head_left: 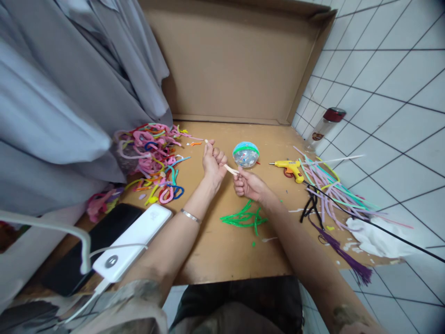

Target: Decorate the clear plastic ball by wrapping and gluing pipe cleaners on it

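Observation:
Between my two hands stretches a pale cream pipe cleaner (231, 170), which looks doubled or twisted near the right end. My left hand (213, 160) is closed around it, and a pale tip shows above the thumb. The fingers of my right hand (248, 184) pinch its other end. Just beyond my hands sits a clear round ball (246, 157) with a blue top and a green band. Nearer to me, several green pipe cleaner pieces (241, 220) lie loose on the wooden table (205, 255).
Tangled pink and coloured pipe cleaners (149, 148) are heaped at left, near a white power bank (134, 241). At right lie a yellow glue gun (290, 170), straight pipe cleaners (333, 190), a purple tassel (344, 253) and white tissue (375, 235). A cardboard panel (232, 60) stands behind.

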The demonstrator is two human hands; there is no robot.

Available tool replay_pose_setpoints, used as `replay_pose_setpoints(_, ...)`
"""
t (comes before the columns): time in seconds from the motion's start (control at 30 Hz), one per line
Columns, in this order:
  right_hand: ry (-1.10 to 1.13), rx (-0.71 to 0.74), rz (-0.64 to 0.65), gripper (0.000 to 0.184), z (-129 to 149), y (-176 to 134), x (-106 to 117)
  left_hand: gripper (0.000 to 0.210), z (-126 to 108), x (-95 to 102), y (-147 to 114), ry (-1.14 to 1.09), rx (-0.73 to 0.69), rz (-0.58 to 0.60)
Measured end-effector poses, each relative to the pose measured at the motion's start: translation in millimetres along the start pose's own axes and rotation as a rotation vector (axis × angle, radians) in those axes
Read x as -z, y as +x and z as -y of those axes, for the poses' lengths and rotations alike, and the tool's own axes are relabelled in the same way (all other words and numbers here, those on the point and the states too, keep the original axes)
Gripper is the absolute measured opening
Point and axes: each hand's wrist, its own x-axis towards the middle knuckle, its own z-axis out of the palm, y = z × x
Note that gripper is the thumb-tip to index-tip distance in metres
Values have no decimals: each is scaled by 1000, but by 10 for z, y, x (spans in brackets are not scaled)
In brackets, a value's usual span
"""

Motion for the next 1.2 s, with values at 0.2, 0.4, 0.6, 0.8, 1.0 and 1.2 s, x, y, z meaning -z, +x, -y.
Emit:
replay_pose_setpoints(0.2, 109, -91, 41, 44, 16, -34, -46, 28, 15, -2, -7, -15, -10, -3)
replay_pose_setpoints(0.4, 135, -53, 35, 42, -28, -33, -110, 27, -2, -33, -42, -114, 0, -31)
replay_pose_setpoints(0.6, 120, 233, -46, 31, -58, 42, -42, 31, -11, -36, -9, -112, 15, -65)
replay_pose_setpoints(0.8, -34, 362, -66, 30, 58, 1, 163, 32, -83, 59, 149, -43, -28, -186)
replay_pose_setpoints(1.0, -209, 391, -106, 31, 186, -75, 387, 23, -18, 191, 175, 637, -482, -186)
replay_pose_setpoints(1.2, -273, 403, -92, 34, 251, -119, 477, 22, 78, 81, -95, 1398, -574, 581)
